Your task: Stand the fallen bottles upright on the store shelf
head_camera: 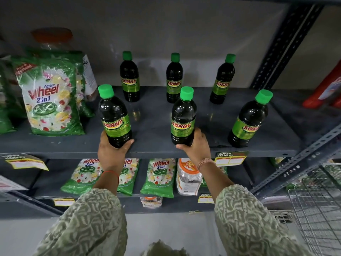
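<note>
I see six dark Sunny bottles, all upright on the grey shelf (156,126), green caps up. Left to right:

Far left of the left hand: Wheel detergent bag (51,100) standing on the shelf, well apart from the bottles.

Left hand (110,154) is wrapped around the base of the front-left bottle (114,117), thumb on the left side, fingers curled round the right. Bottle base sits at the shelf's front edge, leaning slightly left at the top. Red thread on that wrist.

Behind and just right of that hand: back-left bottle (129,78), free-standing.

Between the hands, further back: back-middle bottle (174,78), partly behind the one in the right hand.

Right hand (197,146) grips the base of the front-middle bottle (182,119), thumb in front at lower left, fingers behind on the right. Bottle is upright at the front edge.

Right of the right hand: front-right bottle (249,121), untouched, near the edge. Behind it, back-right bottle (222,80).

Below the right wrist: yellow price tag (230,158) on the shelf lip. Far lower right: wire cart (317,209).
</note>
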Tool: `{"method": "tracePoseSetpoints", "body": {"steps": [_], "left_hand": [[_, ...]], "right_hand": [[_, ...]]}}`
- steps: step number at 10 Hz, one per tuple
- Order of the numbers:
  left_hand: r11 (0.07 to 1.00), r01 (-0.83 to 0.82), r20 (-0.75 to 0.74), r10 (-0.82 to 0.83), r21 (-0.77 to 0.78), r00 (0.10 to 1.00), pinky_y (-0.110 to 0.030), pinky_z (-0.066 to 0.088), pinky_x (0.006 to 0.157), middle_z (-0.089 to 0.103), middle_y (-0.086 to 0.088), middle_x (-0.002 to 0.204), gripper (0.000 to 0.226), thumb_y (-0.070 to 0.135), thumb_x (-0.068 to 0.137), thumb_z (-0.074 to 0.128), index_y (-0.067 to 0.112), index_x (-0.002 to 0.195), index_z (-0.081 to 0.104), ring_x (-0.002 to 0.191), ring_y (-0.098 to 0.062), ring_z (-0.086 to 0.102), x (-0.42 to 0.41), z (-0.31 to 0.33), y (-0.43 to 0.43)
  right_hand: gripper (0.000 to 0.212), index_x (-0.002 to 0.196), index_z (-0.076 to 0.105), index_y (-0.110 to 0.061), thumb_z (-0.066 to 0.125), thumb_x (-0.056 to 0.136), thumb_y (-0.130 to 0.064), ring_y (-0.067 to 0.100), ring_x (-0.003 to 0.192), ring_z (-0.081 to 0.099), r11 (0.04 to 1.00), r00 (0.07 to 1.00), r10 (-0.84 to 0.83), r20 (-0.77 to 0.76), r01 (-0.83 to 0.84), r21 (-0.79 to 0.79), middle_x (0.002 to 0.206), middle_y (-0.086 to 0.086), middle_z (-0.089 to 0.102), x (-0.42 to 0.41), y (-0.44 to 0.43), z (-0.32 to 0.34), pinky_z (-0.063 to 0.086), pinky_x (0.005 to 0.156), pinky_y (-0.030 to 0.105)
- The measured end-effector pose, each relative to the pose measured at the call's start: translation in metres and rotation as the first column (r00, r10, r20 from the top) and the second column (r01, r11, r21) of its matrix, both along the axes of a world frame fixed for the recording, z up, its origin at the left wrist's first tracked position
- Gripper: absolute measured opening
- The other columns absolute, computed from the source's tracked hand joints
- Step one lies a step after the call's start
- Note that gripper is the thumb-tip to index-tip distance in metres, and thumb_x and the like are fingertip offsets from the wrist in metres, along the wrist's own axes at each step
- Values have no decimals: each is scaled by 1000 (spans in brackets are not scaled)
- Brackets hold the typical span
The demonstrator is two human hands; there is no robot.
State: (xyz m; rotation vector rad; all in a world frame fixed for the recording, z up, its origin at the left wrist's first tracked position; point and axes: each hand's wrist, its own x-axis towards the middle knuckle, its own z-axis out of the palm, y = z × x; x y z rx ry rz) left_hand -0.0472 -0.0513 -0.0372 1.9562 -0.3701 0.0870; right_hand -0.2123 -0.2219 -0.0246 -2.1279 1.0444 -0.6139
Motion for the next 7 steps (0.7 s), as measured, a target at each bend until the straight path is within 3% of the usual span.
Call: {"method": "tracePoseSetpoints", "body": {"steps": [5,6,7], "left_hand": [[997,33,-30,-31,70,999,-51,49,93,59,-13,126,89,45,58,79,19,130,34,114,-35,55,5,-8,5],[995,80,-37,-78,52,996,-49,40,105,48,-16,138,100,44,60,78,15,138,23,126,-34,45,4,-4,6],[995,14,81,-22,94,996,-45,13,119,15,-19,154,105,61,70,57,7,143,5,143,-31,12,-15,-8,15]], "right_hand": [[73,123,40,-4,81,65,-22,32,115,49,998,999,-35,-28,36,42,120,19,53,1,6,-1,41,96,39],[77,127,38,-6,81,65,-21,32,119,47,993,999,-38,-22,41,107,124,19,53,0,5,7,40,100,41],[85,138,27,-7,76,71,-23,32,131,37,995,996,-60,69,54,83,138,19,43,-10,19,0,34,107,41]]}}
